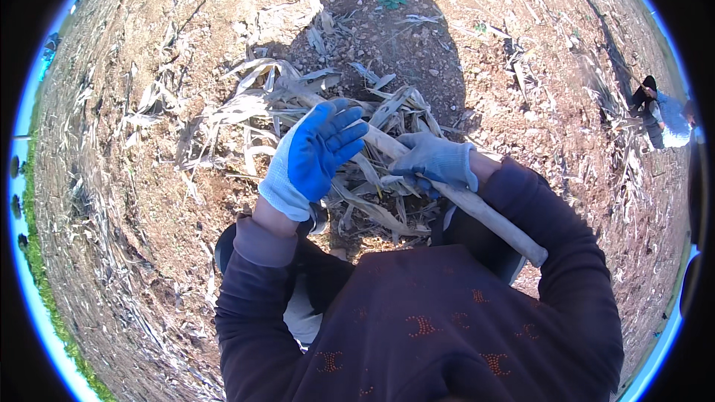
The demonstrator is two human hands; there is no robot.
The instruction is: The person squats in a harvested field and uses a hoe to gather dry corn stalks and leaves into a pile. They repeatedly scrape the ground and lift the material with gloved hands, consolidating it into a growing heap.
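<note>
My left hand (pixel 317 159), in a white knit glove with a blue coated palm, is raised with the palm turned to the right. Its fingers are extended, and it holds nothing. In a similar, greyer-looking glove, my right hand (pixel 433 159) grips a pale wooden tool handle (pixel 486 213). The handle slants from beside my right forearm up and left across a heap of dry corn stalks and leaves (pixel 262 103). My left hand covers part of the line beyond it, and I cannot make out a tool head. The heap lies on the soil just before my bent knees.
Stony brown soil (pixel 184 201) strewn with dry stalks and husks surrounds me. A small green weed (pixel 392 0) grows in my shadow ahead. At the far right another person (pixel 651 109) is beside a pale, translucent sack (pixel 675 120).
</note>
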